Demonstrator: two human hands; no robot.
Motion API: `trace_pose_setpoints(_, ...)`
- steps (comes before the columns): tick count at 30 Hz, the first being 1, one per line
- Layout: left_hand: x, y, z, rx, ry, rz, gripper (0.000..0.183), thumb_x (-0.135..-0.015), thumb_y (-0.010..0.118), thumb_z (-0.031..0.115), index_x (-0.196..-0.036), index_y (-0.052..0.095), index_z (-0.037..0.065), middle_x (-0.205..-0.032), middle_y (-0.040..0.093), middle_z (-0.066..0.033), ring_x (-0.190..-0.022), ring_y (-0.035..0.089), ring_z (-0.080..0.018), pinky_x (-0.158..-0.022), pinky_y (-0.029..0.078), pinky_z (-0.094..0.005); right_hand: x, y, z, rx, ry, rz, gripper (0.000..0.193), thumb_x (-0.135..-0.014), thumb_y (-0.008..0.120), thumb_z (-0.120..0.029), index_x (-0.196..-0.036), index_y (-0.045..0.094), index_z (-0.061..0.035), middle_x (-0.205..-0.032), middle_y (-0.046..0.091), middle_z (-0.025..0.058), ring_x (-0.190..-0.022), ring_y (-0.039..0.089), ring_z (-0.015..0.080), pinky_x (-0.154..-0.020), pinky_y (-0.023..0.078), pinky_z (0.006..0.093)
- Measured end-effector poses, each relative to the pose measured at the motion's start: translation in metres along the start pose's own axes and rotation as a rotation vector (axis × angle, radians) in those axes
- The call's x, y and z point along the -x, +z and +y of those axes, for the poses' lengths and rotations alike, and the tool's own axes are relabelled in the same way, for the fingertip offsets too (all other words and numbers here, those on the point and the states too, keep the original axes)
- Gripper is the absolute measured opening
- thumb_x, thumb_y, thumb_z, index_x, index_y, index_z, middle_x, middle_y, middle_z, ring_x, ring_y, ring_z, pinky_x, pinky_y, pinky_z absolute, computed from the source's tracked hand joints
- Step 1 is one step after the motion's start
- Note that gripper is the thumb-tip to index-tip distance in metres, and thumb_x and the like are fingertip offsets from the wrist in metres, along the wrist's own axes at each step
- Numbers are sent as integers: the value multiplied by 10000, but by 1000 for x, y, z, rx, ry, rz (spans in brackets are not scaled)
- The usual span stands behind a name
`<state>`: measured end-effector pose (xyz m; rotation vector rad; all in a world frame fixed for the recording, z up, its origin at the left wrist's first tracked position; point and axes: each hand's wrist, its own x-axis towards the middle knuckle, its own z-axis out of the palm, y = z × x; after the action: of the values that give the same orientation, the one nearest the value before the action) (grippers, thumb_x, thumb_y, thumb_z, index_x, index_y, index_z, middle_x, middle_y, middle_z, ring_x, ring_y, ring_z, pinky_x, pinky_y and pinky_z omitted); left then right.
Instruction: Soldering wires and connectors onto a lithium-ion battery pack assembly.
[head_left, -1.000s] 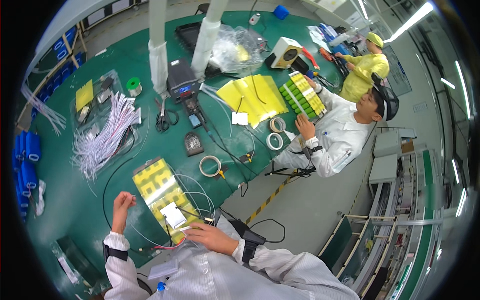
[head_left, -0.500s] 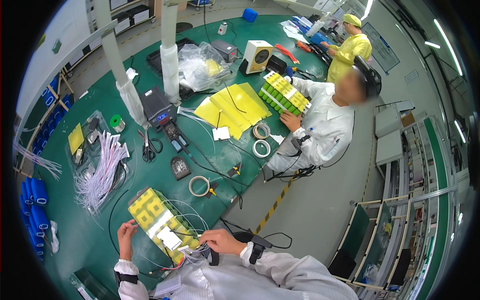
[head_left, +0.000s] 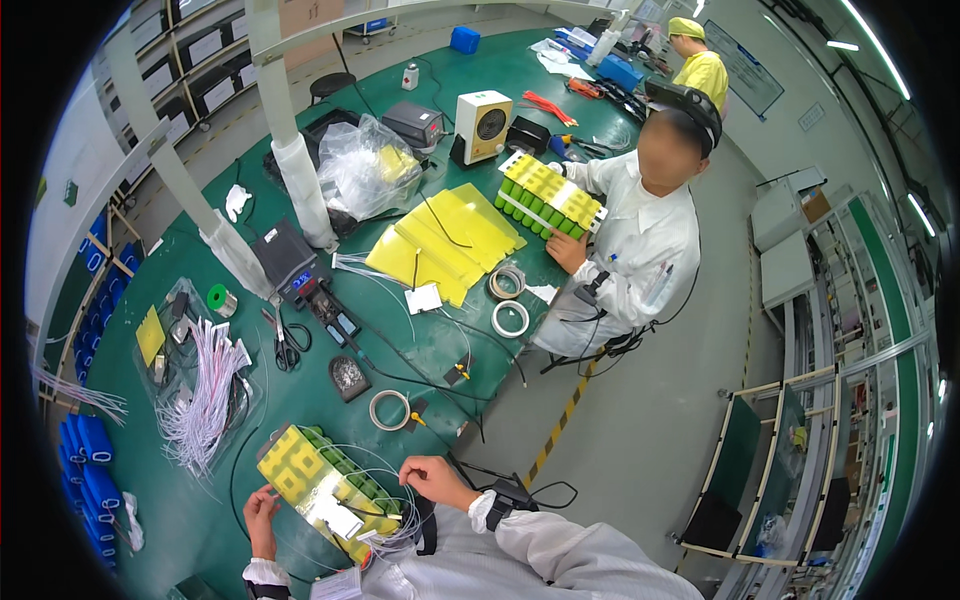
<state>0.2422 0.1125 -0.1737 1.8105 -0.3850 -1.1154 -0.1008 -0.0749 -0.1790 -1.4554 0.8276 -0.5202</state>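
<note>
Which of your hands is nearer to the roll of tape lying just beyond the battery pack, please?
Right. The right hand rests at the near right end of the battery pack, just below the roll of tape. The left hand sits at the pack's left edge, farther away.

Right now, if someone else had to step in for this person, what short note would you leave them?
Left hand: bare, resting against the near left edge of the battery pack, fingers open.
Right hand: at the pack's right end, fingertips among the thin white wires; whether it pinches one is unclear.
The pack lies on the green table, yellow sheet on top, green cells showing.
Done: wires lie bunched at the right end.
Left: cannot tell from this view.
</note>
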Motion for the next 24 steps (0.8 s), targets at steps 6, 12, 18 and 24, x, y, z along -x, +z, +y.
trace_pose_setpoints(6, 2, 4, 8, -1, -18, 82, 178, -915, 628, 218, -813, 581, 80, -1219, 579, -65, -942, 611, -151, -779, 473, -299, -4, 10, 4, -45, -8, -33, 105, -820, 514, -13, -817, 618, -2, -714, 649, 61, -585, 554, 120, -556, 433, 266)
trace_pose_setpoints(12, -1, 1, 0, -2, -13, 72, 170, -909, 629, 207, -808, 593, 75, -1206, 589, -60, -923, 611, -141, -766, 474, -292, -11, 5, 7, -5, 12, -55, 106, -809, 522, -26, -822, 625, -4, -703, 646, 59, -583, 562, 120, -562, 439, 271)
trace_pose_setpoints(18, -3, 5, -2, 7, 23, 84, 164, -905, 635, 211, -814, 603, 78, -1181, 602, -51, -912, 608, -124, -749, 461, -273, -19, 2, 10, -3, 62, -6, 115, -808, 528, -29, -828, 640, -15, -705, 654, 53, -567, 560, 114, -549, 440, 271)
trace_pose_setpoints(24, -3, 8, -3, -4, -13, 87, 184, -909, 634, 275, -847, 598, 106, -1225, 570, -30, -974, 591, -152, -823, 450, -313, -30, -13, -2, 40, 61, 21, 120, -822, 530, -6, -863, 643, -16, -764, 675, 28, -607, 548, 66, -564, 430, 235)
